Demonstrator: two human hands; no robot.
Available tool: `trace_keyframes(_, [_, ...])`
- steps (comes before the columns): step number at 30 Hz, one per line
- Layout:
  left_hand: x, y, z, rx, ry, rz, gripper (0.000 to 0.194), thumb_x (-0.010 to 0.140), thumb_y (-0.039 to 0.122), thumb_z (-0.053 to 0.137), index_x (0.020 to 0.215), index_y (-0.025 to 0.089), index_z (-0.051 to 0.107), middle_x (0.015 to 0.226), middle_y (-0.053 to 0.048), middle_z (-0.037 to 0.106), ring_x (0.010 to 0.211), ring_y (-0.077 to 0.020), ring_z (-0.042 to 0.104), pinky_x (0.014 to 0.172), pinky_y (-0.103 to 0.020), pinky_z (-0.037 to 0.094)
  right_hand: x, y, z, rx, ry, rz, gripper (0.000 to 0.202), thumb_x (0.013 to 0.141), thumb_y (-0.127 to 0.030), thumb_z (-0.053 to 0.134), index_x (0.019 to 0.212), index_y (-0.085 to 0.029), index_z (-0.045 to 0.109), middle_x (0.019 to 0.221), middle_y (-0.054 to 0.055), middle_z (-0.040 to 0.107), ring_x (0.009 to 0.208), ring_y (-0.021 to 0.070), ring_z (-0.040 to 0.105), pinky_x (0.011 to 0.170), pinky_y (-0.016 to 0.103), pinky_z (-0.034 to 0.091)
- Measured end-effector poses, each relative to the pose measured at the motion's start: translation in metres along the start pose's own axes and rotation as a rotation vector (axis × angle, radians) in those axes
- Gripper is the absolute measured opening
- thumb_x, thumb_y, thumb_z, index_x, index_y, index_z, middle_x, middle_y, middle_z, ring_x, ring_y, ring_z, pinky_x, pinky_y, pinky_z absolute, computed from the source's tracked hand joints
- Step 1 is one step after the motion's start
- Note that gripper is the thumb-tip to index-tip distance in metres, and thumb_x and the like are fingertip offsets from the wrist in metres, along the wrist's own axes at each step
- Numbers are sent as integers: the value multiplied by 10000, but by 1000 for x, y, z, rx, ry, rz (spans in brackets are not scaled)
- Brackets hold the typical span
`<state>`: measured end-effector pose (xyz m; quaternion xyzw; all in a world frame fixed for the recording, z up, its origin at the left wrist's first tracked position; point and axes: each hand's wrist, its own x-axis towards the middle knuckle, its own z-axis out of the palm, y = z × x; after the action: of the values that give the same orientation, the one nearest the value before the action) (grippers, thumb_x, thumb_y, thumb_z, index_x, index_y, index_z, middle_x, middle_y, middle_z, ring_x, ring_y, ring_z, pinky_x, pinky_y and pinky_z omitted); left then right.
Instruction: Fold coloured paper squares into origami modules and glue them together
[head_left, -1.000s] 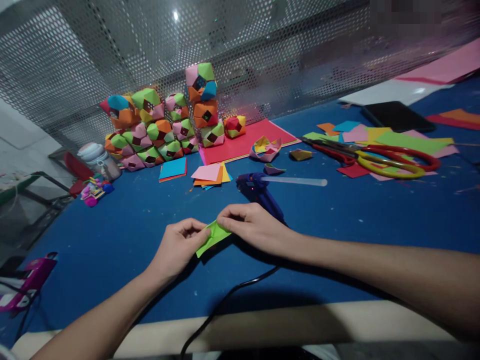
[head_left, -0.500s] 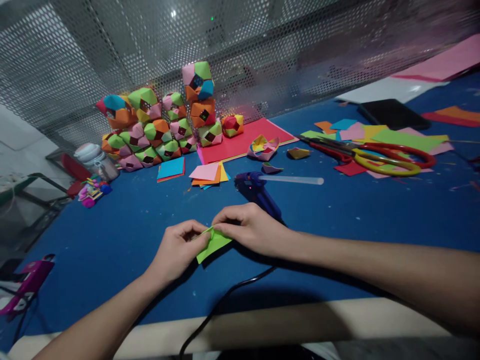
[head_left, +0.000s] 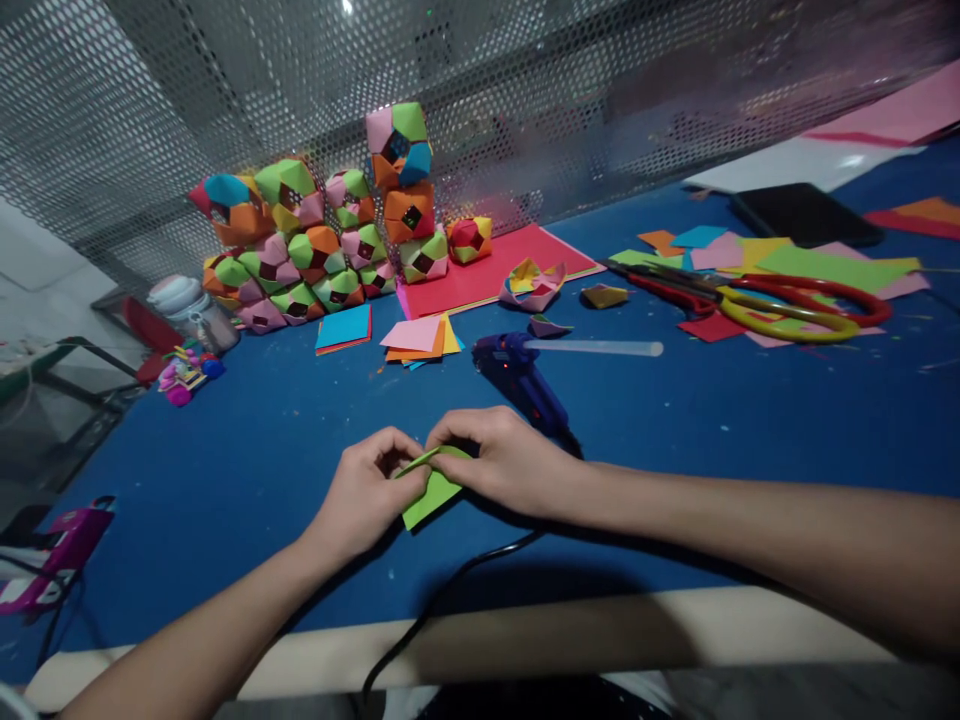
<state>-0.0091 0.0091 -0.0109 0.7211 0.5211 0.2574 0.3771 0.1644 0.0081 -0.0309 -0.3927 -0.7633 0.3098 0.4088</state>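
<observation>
A small sheet of green paper point(head_left: 435, 497) is held between both hands just above the blue table, its far edge folded over. My left hand point(head_left: 367, 490) pinches its left side between thumb and fingers. On the upper right side, my right hand point(head_left: 504, 462) grips the same paper, thumb and fingertips pressed together near the fold. Part of the paper is hidden under the fingers. Right behind my right hand lies a blue glue gun point(head_left: 517, 378) with a clear glue stick point(head_left: 600, 348) poking out of its back.
Folded paper balls point(head_left: 315, 255) are stacked at the back left. Paper squares point(head_left: 416, 338) lie before them. Scissors point(head_left: 795, 310) rest on coloured scraps at right, near a black phone point(head_left: 806, 214). A black cord point(head_left: 450, 592) crosses the table's front edge.
The paper's far edge now stands up more clearly as a fold between my fingertips. My left fingers have shifted slightly. The view has tilted a little.
</observation>
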Motion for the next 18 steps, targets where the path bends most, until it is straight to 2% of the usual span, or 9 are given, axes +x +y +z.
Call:
trace_keyframes(6, [-3, -2, 0, 33, 67, 39, 42, 713, 190, 576, 703, 150, 574, 628, 31, 531, 584, -90, 463, 537, -203, 360, 0, 0, 1, 25, 17, -55, 109, 773, -112, 567, 791, -143, 670, 727, 15, 670, 643, 104, 579, 603, 217, 426])
trace_keyframes(11, [-3, 3, -3, 48, 51, 67, 55, 720, 179, 564, 762, 158, 593, 689, 21, 568, 630, -97, 492, 569, -205, 386, 2, 0, -3, -6, 38, -117, 115, 796, -105, 557, 789, -136, 668, 742, 31, 677, 659, 109, 593, 613, 215, 433])
trace_keyframes(14, [-3, 8, -6, 18, 73, 50, 111, 727, 210, 571, 819, 160, 608, 703, 11, 590, 627, -104, 512, 570, -210, 408, 3, 1, -5, -31, 61, -133, 118, 789, -97, 559, 777, -141, 667, 734, 28, 678, 642, 106, 593, 606, 212, 437])
trace_keyframes(18, [-1, 9, -11, 43, 70, 84, 135, 772, 266, 561, 776, 157, 642, 698, -7, 615, 630, -114, 535, 579, -222, 419, 4, 4, -7, -38, 57, -137, 118, 792, -103, 555, 788, -137, 668, 740, 33, 678, 649, 110, 597, 604, 220, 446])
